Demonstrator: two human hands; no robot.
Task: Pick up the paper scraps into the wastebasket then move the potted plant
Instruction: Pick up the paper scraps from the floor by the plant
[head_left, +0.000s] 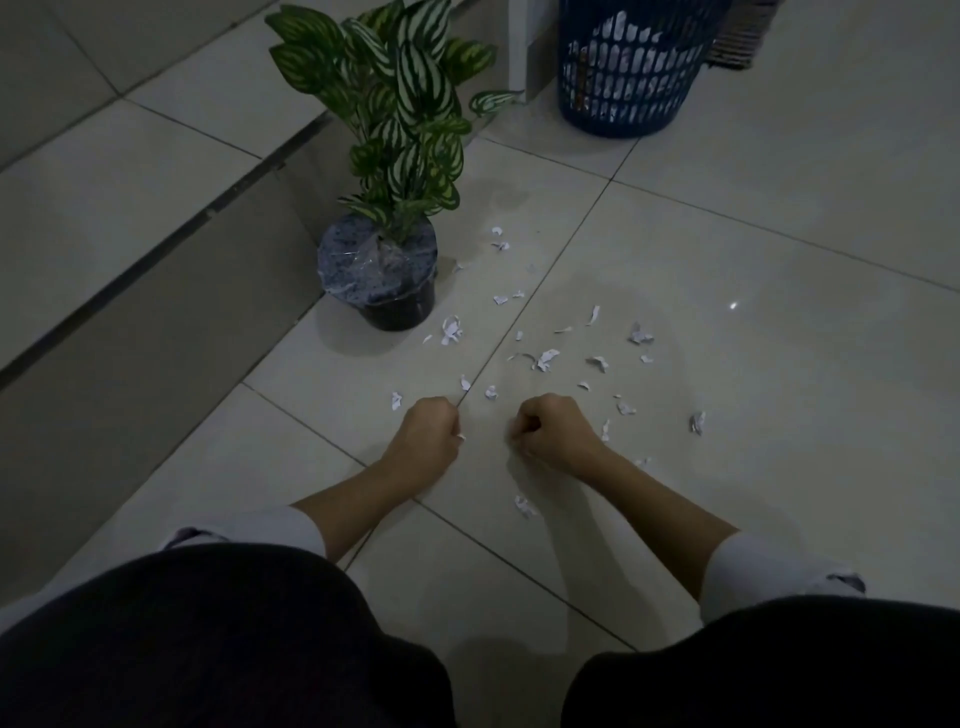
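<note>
Several white paper scraps (546, 358) lie scattered on the tiled floor in front of me. My left hand (427, 435) is closed low over the floor, with a bit of white paper showing at its fingertips. My right hand (551, 428) is also closed as a fist just to its right; what it holds is hidden. A potted plant (387, 280) with striped green leaves stands in a dark pot wrapped in plastic, beyond my left hand. The blue slotted wastebasket (628, 73) stands at the far right, with white paper visible inside.
A dark step or threshold strip (156, 260) runs diagonally along the left. A white furniture leg (519, 47) stands beside the wastebasket, and a woven item (740, 41) sits behind it. My dark-clothed knees (208, 639) fill the bottom of the view.
</note>
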